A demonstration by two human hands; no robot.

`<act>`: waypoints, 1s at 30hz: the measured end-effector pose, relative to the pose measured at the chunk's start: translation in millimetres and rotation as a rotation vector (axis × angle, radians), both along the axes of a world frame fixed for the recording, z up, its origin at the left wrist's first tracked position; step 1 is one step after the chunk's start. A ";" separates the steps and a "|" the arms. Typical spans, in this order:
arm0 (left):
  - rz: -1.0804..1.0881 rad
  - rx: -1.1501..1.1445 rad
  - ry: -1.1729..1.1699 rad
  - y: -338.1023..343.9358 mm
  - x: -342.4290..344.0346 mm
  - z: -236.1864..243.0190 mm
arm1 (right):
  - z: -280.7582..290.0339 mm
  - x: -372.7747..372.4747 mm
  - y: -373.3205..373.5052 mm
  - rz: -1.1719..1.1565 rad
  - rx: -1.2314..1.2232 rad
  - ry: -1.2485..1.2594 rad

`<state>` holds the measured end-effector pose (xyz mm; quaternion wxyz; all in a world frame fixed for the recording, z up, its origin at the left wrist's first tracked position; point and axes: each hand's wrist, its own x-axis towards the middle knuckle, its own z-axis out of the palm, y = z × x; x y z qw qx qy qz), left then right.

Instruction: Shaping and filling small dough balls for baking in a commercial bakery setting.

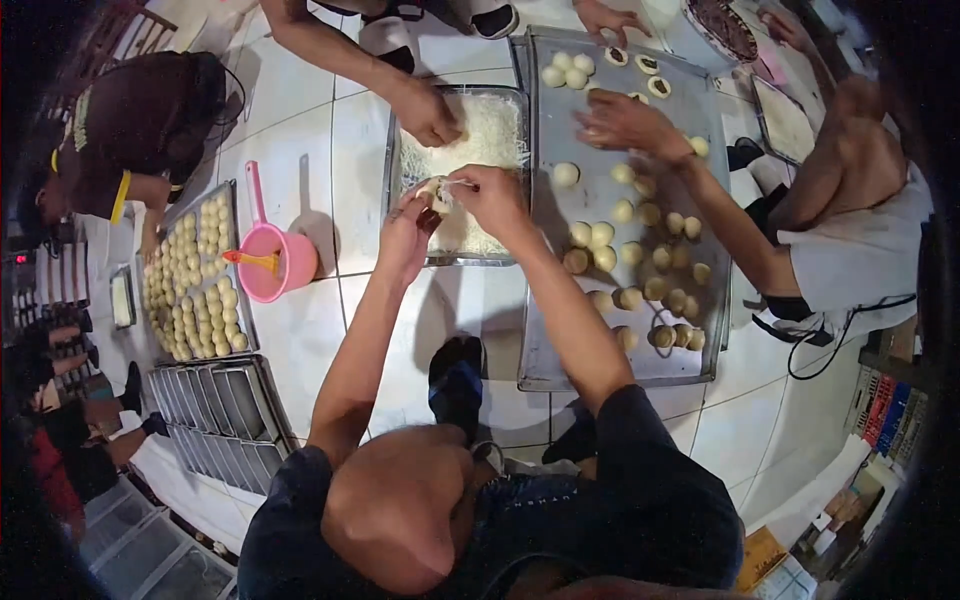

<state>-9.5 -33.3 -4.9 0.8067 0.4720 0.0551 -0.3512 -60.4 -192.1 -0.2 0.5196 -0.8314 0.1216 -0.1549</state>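
My left hand and my right hand meet over a metal tray of pale shredded filling, both closed on a piece of pale dough. Some white shreds show at my right fingertips; their exact hold is partly hidden. Above my hands, another person's hand reaches into the same tray. To my right lies a large metal sheet with scattered dough balls and a few dough pieces with dark filling.
Co-workers crouch at left and right; one's hand reaches over the sheet. A pink pot with a utensil stands left, beside a tray of dough balls and stacked pans. A round dark-filled container is top right.
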 end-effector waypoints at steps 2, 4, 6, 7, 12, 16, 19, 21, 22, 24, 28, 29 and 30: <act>-0.003 -0.005 0.003 0.0 0.8 -0.8 | -5.3 2.4 7.6 -0.039 -0.039 -0.080; 0.037 0.009 0.019 0.1 -0.3 -1.8 | -8.7 -1.2 18.7 -0.031 -0.121 -0.130; 0.074 0.021 0.036 0.4 0.0 -2.4 | -11.7 -2.7 24.8 -0.025 -0.205 -0.180; 0.078 0.021 0.036 0.6 0.8 -0.7 | -11.4 -1.6 23.8 -0.021 -0.205 -0.181; 0.022 -0.014 0.006 5.3 6.0 9.8 | -8.7 2.1 8.5 0.017 -0.011 0.013; -0.047 -0.040 0.122 6.1 5.4 20.8 | -3.8 6.1 -2.1 0.087 0.446 0.234; -0.185 0.225 -0.343 11.7 -7.6 19.0 | 5.1 8.8 -11.1 0.121 0.579 0.333; -0.317 0.486 -0.812 14.2 -14.7 17.6 | 10.9 8.6 -15.4 0.156 0.713 0.430; -0.317 0.486 -0.811 14.8 -15.3 19.2 | 15.2 8.1 -15.3 0.155 0.713 0.431; -0.363 0.649 -1.090 17.4 -15.1 22.8 | 25.0 6.6 -15.0 0.225 0.455 0.452; -0.396 0.790 -1.301 21.2 -14.8 34.9 | 35.1 -6.1 -17.7 0.322 0.271 0.436; -0.389 0.767 -1.235 22.2 -14.0 40.2 | 36.4 -13.9 -20.8 0.352 0.348 0.404; -0.381 0.744 -1.169 23.4 -13.4 45.4 | 37.4 -21.0 -22.5 0.383 0.426 0.372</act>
